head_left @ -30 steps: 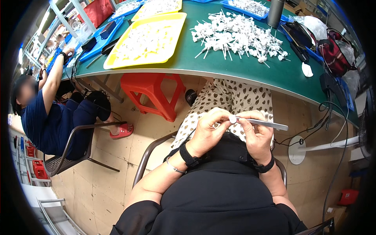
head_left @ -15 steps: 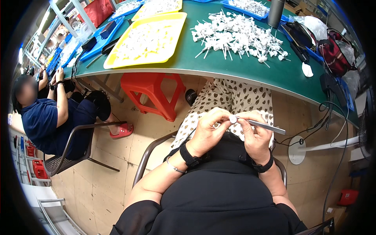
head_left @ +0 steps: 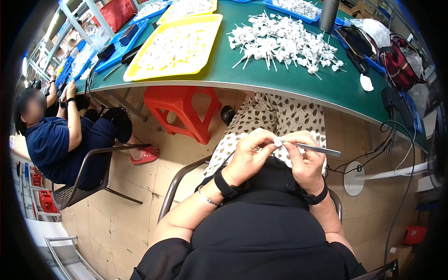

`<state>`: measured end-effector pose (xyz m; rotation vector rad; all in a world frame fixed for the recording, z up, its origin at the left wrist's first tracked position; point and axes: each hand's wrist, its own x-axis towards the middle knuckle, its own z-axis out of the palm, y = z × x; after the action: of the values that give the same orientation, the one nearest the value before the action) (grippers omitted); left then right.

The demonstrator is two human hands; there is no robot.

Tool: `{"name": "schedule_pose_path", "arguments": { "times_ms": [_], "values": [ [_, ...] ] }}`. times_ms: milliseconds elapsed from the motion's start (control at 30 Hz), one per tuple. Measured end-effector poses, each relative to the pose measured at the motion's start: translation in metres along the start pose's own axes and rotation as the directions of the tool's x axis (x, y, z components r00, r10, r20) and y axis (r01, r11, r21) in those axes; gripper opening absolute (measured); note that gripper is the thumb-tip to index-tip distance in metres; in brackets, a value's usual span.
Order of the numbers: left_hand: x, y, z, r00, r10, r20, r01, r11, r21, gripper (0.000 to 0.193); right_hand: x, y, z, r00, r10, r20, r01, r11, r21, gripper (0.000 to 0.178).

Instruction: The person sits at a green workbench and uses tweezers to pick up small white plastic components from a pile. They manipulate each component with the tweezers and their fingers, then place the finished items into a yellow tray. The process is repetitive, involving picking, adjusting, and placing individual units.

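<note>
My left hand (head_left: 255, 151) pinches a small white plastic part (head_left: 278, 141) between thumb and fingertips, over my lap. Close beside it, my right hand (head_left: 305, 158) grips a slim, flat grey metal tool (head_left: 322, 150), its back end sticking out to the right. The tool's working tip is hidden at the fingers, so its exact kind cannot be told. Both hands meet at the white part, their fingertips almost touching. Ahead on the green table (head_left: 219, 74) lies a heap of white plastic pieces with thin stems (head_left: 284, 42).
A yellow tray (head_left: 212, 35) of small white parts stands left of the heap. Blue trays, a dark bottle (head_left: 329, 15) and a dark red bag (head_left: 402, 63) sit farther back. Under the table edge is a red stool (head_left: 177, 107). A co-worker (head_left: 60, 144) sits at left.
The white part has turned slightly in my left fingertips, showing less of its round face. The tool's back end has shifted a little to the right. Both hands stay in nearly the same place.
</note>
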<state>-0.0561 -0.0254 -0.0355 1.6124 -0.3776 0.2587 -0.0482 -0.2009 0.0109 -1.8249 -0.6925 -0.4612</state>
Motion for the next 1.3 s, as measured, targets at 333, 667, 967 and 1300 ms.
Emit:
{"name": "schedule_pose_path", "arguments": {
  "times_ms": [333,667,967,1300],
  "values": [
    [0.001,-0.001,-0.002,0.998,0.056,0.017,-0.058,0.996,0.075,0.016,0.007,-0.004,-0.002,0.995,-0.090,0.050,0.096,0.988,-0.118,0.009],
    [0.001,0.001,-0.004,0.994,0.105,0.029,-0.108,0.987,0.115,0.013,0.011,-0.003,-0.008,0.983,-0.124,0.133,0.141,0.981,-0.130,0.008],
    [0.002,0.000,-0.004,1.000,0.024,0.011,-0.024,1.000,0.017,0.011,-0.006,0.006,0.003,0.986,0.159,-0.050,-0.147,0.972,0.186,0.010],
    [0.001,0.000,-0.002,0.998,0.066,0.009,-0.066,0.997,0.038,0.013,-0.002,0.002,0.000,0.995,0.101,0.001,-0.101,0.994,0.032,0.008]
  ]
}}
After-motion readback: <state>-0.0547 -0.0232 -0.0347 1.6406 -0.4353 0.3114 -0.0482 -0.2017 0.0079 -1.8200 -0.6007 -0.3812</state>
